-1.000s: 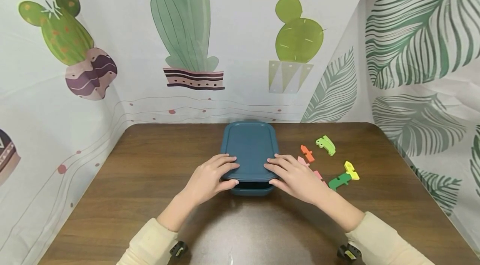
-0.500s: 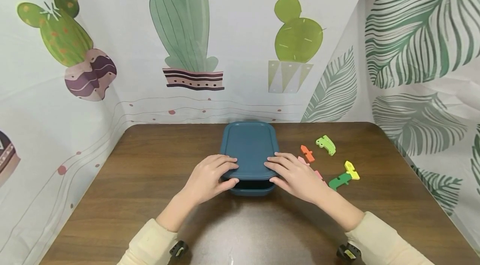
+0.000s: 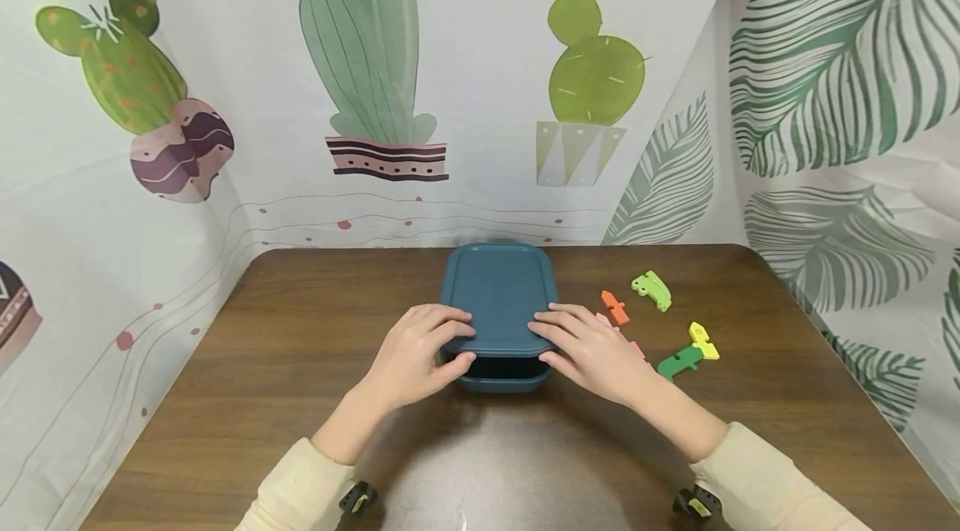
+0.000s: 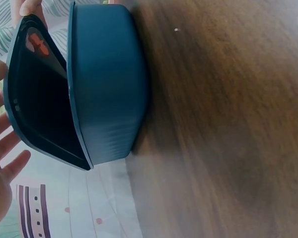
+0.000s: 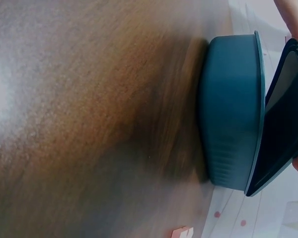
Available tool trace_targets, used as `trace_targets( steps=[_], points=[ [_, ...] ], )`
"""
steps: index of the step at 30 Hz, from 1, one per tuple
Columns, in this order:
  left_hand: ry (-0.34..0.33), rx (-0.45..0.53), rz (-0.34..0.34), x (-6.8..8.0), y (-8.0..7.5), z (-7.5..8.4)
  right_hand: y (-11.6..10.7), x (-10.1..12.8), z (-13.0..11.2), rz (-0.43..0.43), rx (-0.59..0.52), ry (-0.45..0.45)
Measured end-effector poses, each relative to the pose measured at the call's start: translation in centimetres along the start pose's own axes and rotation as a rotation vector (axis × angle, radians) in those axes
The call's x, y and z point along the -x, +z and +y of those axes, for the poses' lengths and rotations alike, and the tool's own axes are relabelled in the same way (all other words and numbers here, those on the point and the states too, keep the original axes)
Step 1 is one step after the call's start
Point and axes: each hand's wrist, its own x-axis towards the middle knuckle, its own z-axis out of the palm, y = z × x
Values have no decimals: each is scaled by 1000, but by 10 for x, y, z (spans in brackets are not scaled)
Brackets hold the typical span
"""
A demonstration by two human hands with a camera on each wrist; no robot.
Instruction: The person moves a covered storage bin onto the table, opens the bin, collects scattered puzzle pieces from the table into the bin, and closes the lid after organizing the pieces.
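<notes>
Dark teal box (image 3: 501, 379) sits at the middle of the bench (image 3: 300, 364), slightly toward the far edge, long side running away from the person. Its lid (image 3: 498, 298) is tipped up at the near end, with a dark gap between lid and box rim; the far end looks to rest on the box. Left hand (image 3: 416, 358) grips the lid's near left corner, fingers curled over the top, thumb tucked under the edge. Right hand (image 3: 588, 352) holds the near right corner the same way, fingers on top, thumb beneath. Left wrist view shows the lid (image 4: 37, 99) angled off the box (image 4: 107, 84) like a hinge, and right wrist view confirms the wedge-shaped opening between lid (image 5: 283, 114) and box (image 5: 231, 106). Judgement: the step in hand is taking the lid off. To do it well, both thumbs should raise evenly so the lid does not twist or bind at the far rim, and the box should stay flat on the bench, not dragged toward the near edge. Small flat toy pieces lie right of the box: orange piece (image 3: 615, 308), light green piece (image 3: 651, 290), yellow piece (image 3: 702, 341), dark green piece (image 3: 678, 363), with a pink piece (image 3: 636, 348) partly hidden just beside the right hand. The right wrist passes close to them, so they could be knocked
</notes>
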Motion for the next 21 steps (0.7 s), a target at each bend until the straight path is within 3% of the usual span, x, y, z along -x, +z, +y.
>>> trace_targets(
  steps=[6,15,21],
  points=[
    [-92,99,27,-4,-2,-1,-1,1,1,-11,-3,6],
    [-275,266,41,-6,-1,-7,2,1,2,40,-9,-20],
    [-439,397,34,-8,0,-15,1,1,1,32,-8,-12]
  ],
)
